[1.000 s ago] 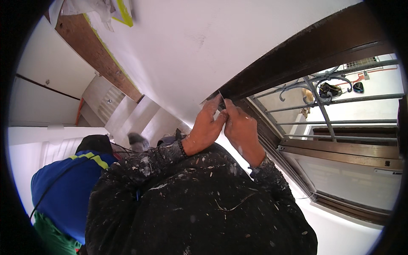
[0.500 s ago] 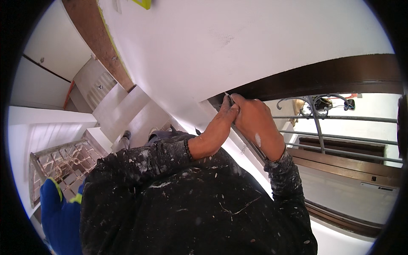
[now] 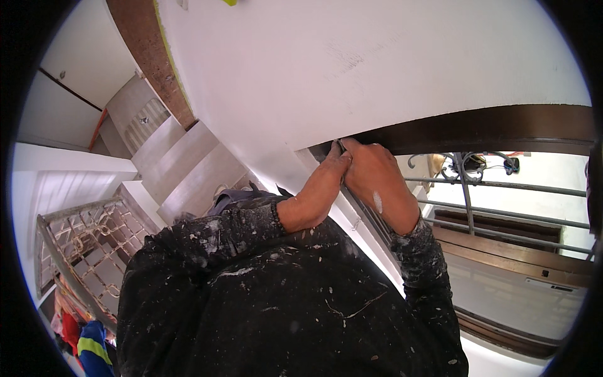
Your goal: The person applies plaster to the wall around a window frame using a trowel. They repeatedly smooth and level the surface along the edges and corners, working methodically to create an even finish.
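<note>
Near the centre of the frame, the left hand (image 3: 314, 200) and the right hand (image 3: 380, 187) meet at the end of a dark brown frame (image 3: 496, 127) along the white wall (image 3: 402, 69) — each grip narrow, fingertips bunched on a thin piece (image 3: 340, 144) mostly hidden by them. Grey metal bars (image 3: 466, 195) cross the right side below that frame — a pale metal grille (image 3: 74, 274) stands at the lower left, above blue cloth (image 3: 94, 363).

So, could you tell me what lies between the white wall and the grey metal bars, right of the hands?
A dark brown frame, shown in the head view, runs between the white wall and the grey metal bars.
</note>
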{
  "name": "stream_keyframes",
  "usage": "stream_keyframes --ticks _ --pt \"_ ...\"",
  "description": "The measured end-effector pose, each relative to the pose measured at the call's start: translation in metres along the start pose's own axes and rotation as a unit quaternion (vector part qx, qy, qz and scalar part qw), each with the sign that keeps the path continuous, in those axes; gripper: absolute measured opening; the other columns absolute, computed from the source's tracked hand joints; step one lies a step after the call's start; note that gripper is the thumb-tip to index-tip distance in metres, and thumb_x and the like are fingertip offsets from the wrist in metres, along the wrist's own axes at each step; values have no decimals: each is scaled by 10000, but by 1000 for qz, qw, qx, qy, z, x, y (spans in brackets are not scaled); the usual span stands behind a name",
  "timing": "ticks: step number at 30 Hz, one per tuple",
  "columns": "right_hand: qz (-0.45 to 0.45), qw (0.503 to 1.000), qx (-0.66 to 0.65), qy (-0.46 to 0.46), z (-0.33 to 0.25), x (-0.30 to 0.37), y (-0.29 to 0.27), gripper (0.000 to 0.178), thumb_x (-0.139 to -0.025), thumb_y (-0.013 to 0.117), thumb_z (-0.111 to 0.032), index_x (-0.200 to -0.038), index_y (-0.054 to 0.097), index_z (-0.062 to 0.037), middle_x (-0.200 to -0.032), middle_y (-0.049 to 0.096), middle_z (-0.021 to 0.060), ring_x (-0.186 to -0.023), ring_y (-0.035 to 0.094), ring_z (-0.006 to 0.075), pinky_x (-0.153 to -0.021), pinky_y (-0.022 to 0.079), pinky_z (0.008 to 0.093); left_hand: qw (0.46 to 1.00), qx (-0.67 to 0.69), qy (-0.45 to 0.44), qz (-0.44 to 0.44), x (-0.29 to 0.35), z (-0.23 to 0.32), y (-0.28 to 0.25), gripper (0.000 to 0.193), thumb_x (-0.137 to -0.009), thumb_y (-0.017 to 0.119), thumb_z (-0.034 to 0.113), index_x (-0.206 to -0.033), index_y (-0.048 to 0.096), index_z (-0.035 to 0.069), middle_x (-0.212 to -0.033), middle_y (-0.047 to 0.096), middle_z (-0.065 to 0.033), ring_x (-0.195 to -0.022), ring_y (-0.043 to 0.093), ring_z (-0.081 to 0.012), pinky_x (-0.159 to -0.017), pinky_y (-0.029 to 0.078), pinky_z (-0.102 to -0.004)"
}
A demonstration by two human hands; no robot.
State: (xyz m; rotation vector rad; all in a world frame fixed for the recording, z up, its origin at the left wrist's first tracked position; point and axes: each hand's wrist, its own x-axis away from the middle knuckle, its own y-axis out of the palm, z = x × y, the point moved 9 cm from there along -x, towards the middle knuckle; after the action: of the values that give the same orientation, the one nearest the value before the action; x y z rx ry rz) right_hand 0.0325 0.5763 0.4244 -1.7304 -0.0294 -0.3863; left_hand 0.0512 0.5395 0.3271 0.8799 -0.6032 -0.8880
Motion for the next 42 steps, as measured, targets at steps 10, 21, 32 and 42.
stream_keyframes --ticks 10,21,32,42 --pt "-6 1000 7 -2 3 -9 18 220 -832 595 -50 -1010 656 64 -896 694 292 -923 688 445 -826 546 505 995 74 -56 39 2 -3 -7 450 -1132 310 349 -1513 385 121 -1526 435 -57 -1439 360 -191 -1219 258 -382" --pt "4 1000 3 -1 9 -24 53 193 -825 613 -85 -961 664 43 -881 695 280 -894 690 448 -817 546 509 988 103 -77 81 -6 -22 -43 430 -1132 341 317 -1397 486 10 -1409 553 -89 -1306 519 -208 -1144 398 -373" --pt "16 999 33 -21 11 -32 92 158 -826 590 -80 -853 682 44 -844 698 273 -858 709 431 -769 567 494 975 117 -130 134 -9 -47 -82 382 -1123 372 277 -1307 535 -14 -1276 626 -111 -1148 602 -207 -1009 492 -377" --pt "35 996 53 -62 11 -29 110 132 -825 625 -80 -884 620 38 -822 691 270 -846 697 441 -735 555 511 973 69 -147 161 -6 -54 -100 340 -1119 358 245 -1271 550 8 -1214 641 -81 -1085 627 -172 -939 539 -347"
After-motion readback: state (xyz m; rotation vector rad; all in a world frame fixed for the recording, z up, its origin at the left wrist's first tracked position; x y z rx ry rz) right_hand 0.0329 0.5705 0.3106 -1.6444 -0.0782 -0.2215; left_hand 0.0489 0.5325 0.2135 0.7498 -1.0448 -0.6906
